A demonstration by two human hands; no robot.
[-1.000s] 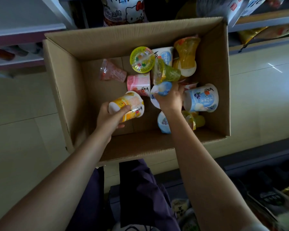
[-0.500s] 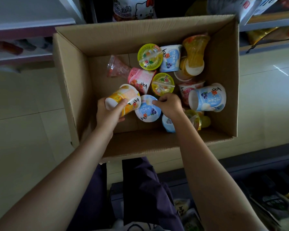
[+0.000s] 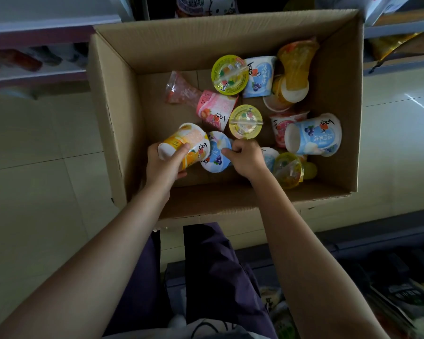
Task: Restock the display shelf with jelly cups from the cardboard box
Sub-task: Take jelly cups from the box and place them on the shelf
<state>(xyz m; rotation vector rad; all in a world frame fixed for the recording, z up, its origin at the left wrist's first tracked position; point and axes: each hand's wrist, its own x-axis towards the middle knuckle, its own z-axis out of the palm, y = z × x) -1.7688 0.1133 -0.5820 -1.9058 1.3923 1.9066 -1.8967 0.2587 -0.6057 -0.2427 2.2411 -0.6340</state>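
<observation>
Since the earlier frame, a blue blueberry-print cup has been drawn from the heap toward the near wall, beside the orange-print cup; the camera has been brought closer.

Cardboard box: open-topped, brown corrugated, set on a pale tiled floor; jelly cups are held loose inside, mostly toward its right half.

Display shelving: white-and-purple edges are seen beyond the box at left and right. A Hello Kitty printed package is seen above the far wall; its writing is too blurred to be read.

Left hand: fingers and thumb are curled round the orange-print cup, which is held tilted with its base toward the camera, inside the box near the left wall.

Right hand: the rim of the blue blueberry-print cup is pinched by the fingertips; the cup is touched by the orange one.

Other cups:
- large blue cup, on its side at right, blueberry print, Chinese characters not legible;
- second blue cup, far side, same print;
- pink cup, on its side, centre;
- clear amber cup, far right corner;
- clear red cup, far left;
- two yellow-rimmed lids, facing up, fruit print.

Every printed cup is marked with a black brush-style logo, unreadable.
</observation>
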